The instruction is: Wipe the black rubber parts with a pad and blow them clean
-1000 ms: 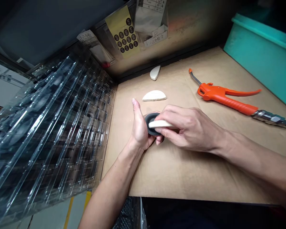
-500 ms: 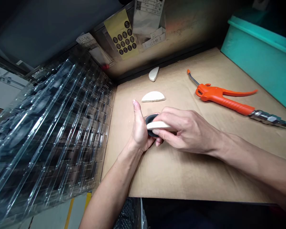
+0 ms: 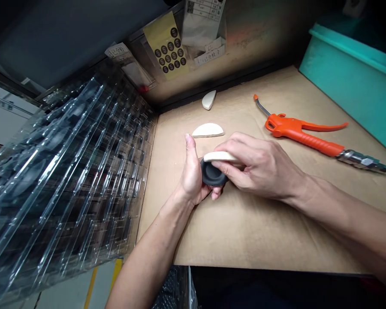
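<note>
My left hand [image 3: 193, 176] holds a round black cup-shaped part [image 3: 214, 175], its hollow side facing up, with the thumb raised beside it. Pinched between thumb and fingers of my right hand [image 3: 257, 165] is a white half-round pad [image 3: 220, 156], which lies over the far rim of the black part. I cannot tell whether the pad presses on it. Past the hands, another white half-round piece [image 3: 208, 130] lies on the cardboard [image 3: 244, 236], and a smaller-looking white piece [image 3: 209, 100] lies further back.
An orange air blow gun [image 3: 305, 131] with a metal hose fitting lies at the right. Behind it stands a teal bin [image 3: 350, 81]. Stacked clear plastic trays [image 3: 83, 180] rise on the left. A yellow sticker sheet [image 3: 167, 47] and labels hang on the back wall.
My right hand has moved the white pad up and away from me, from across the black part's middle to its far rim. More of the black hollow now shows.
</note>
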Demonstrator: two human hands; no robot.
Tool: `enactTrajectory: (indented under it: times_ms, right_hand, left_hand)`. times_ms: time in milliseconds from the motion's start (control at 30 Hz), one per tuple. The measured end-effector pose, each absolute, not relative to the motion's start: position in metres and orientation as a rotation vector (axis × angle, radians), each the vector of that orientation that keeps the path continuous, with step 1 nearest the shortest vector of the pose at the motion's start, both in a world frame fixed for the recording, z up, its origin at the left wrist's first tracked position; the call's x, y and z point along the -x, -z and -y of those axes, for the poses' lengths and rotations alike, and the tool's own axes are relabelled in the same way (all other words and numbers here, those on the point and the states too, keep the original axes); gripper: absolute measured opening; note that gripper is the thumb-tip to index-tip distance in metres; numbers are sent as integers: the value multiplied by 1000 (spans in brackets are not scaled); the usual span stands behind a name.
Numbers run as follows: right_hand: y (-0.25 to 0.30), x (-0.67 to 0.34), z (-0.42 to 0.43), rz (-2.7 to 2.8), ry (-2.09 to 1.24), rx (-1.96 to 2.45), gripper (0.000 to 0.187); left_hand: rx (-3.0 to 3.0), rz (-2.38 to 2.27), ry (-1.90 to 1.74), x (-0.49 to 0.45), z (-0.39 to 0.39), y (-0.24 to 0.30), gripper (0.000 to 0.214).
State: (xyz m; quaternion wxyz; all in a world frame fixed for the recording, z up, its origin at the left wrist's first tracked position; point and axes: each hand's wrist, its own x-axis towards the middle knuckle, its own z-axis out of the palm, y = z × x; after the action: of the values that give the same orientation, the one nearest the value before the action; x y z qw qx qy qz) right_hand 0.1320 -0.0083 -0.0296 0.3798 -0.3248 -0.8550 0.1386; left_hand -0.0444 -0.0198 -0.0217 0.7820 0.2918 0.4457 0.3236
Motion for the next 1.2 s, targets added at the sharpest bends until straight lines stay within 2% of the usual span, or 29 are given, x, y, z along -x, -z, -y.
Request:
enactTrajectory:
  times_ms: [133, 233, 333, 433, 567, 800, 900, 967, 1033, 1133, 1200]
  right_hand:
    - [21, -138, 5, 2235, -315, 927, 23]
    - [16, -143, 2, 2336, -485, 867, 23]
    - [17, -148, -1, 2401, -551, 1152, 21]
    - [24, -153, -7, 2430, -549, 1546, 30]
    - [35, -159, -18, 2387, -401, 1488, 49]
    - [39, -168, -32, 2138, -137, 1539, 34]
    - [34, -182, -38, 2144, 14, 1732, 46]
    - [27, -200, -41, 2185, -4, 2008, 59]
    - [22, -220, -44, 2217, -100, 2193, 64]
    - [19, -243, -45, 2275, -210, 2221, 50]
    - [22, -250, -46, 2315, -279, 2113, 50]
  left_hand:
    - [-631, -979, -786, 47, 16, 19, 100]
    - [-610, -1044, -880, 54, 10, 17, 99]
    - [-560, -1084, -1001, 63, 2, 15, 95]
    - [-436, -1036, -1130, 73, -4, 13, 86]
    - [-276, -998, -1225, 78, -7, 13, 69]
    - [-253, -999, -1297, 72, -8, 17, 49]
    - [-266, -1015, -1313, 72, -11, 19, 42]
    - [-277, -983, -1308, 72, -12, 21, 41]
    - [-269, -960, -1313, 74, -13, 23, 42]
    - [-257, -942, -1360, 77, -14, 23, 42]
    - [-266, -922, -1402, 82, -16, 23, 41]
